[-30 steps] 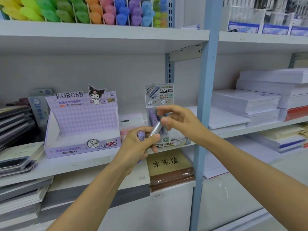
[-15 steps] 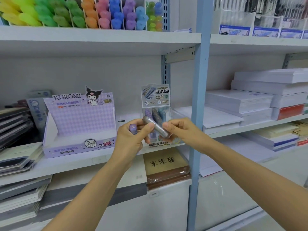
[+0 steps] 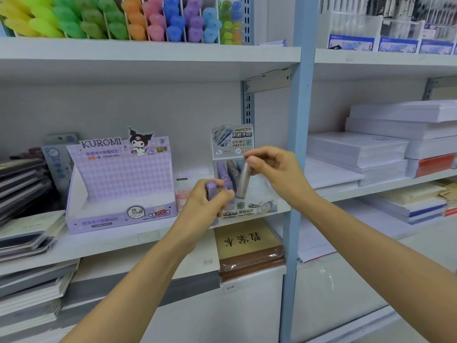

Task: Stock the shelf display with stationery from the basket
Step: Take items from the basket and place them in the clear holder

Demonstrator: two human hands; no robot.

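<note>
My right hand (image 3: 277,173) pinches the top of a silver-grey lead tube (image 3: 242,179), held upright in front of the small clear display box (image 3: 262,206) on the middle shelf. That box holds rows of purple, grey and blue tubes (image 3: 228,172) under a printed header card (image 3: 232,141). My left hand (image 3: 206,204) grips a purple tube (image 3: 211,188), just left of the box and below the silver one. The basket is out of view.
A purple Kuromi display box (image 3: 118,184) stands open to the left. Notebook stacks (image 3: 22,184) fill the far left. White paper reams (image 3: 385,147) sit right of the blue shelf post (image 3: 298,144). Coloured highlighters (image 3: 123,18) line the top shelf. A brown calligraphy book (image 3: 247,246) lies below.
My right hand has taken the silver tube from between both hands, turned it from slanting to upright and raised it toward the display box. The left hand stays put, gripping the purple tube.
</note>
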